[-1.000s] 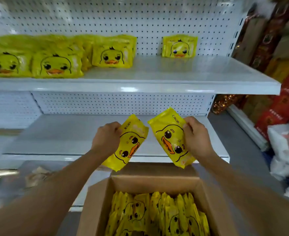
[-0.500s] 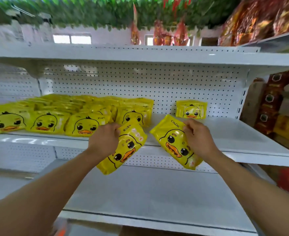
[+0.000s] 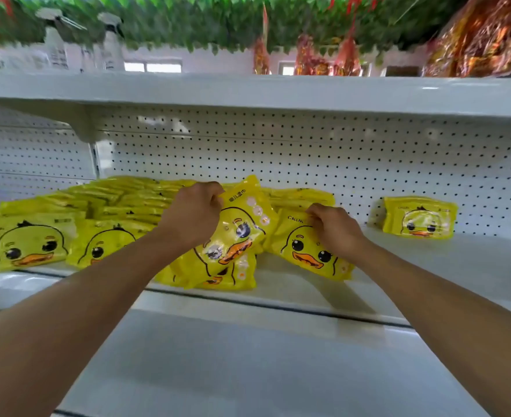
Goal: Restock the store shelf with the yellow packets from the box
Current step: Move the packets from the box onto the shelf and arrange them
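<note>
My left hand (image 3: pixel 192 216) grips a yellow duck packet (image 3: pixel 242 227) by its top edge, tilted above another packet (image 3: pixel 218 275) at the front of the white shelf (image 3: pixel 458 266). My right hand (image 3: pixel 337 228) holds a second yellow duck packet (image 3: pixel 305 251) by its upper right part; its lower edge rests on the shelf, just right of the first. Rows of the same yellow packets (image 3: pixel 22 245) fill the shelf's left half. A lone packet (image 3: pixel 419 218) leans against the pegboard at the right. The box is out of view.
A lower white shelf (image 3: pixel 248 365) juts out under my arms. The shelf above (image 3: pixel 278 91) overhangs, with spray bottles (image 3: pixel 109 46) on it. Red and gold goods (image 3: pixel 485 37) hang at the upper right. Bare shelf lies between the held packets and the lone packet.
Both hands have risen from the box to the upper shelf with a packet each, and have moved forward onto it. The view has tilted up, so the box has dropped out of sight.
</note>
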